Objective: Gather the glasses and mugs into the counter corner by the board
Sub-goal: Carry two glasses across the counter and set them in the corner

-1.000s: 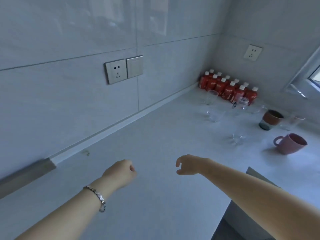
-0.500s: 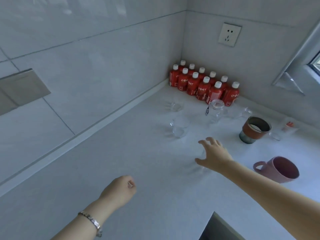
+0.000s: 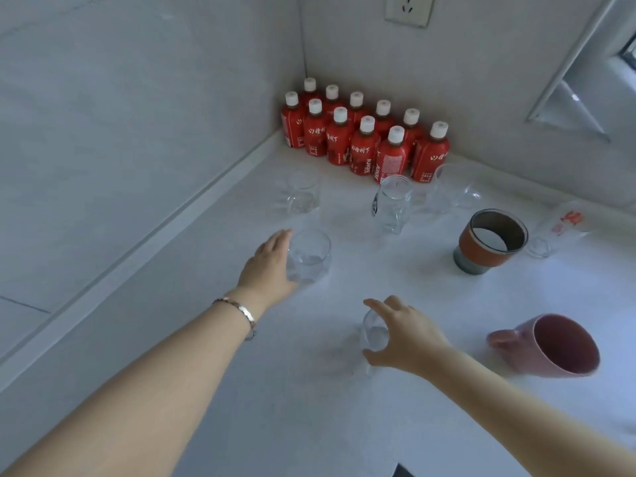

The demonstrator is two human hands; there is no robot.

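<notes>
Clear tumbler [image 3: 309,254] mid-worktop [image 3: 213,390], low and wide, barely visible against the white surface. Second small clear glass [image 3: 373,333] nearer the camera, same problem, edges mostly glare. More clear glasses further back: one [image 3: 302,197] near the wall, a taller jar-like one [image 3: 392,203] and another [image 3: 451,189] just in front of the red bottles [image 3: 364,139] in the corner. Brown-banded mug [image 3: 490,241] upright; pink mug [image 3: 554,346] at right, tilted, handle blurred. Printed glass [image 3: 557,228] at far right hard to read.

Left hand [image 3: 268,266] flat against the tumbler's left side, fingers extended, grip not closed. Right hand [image 3: 404,333] curled over the small glass, thumb below, fingers above, grasping it.
</notes>
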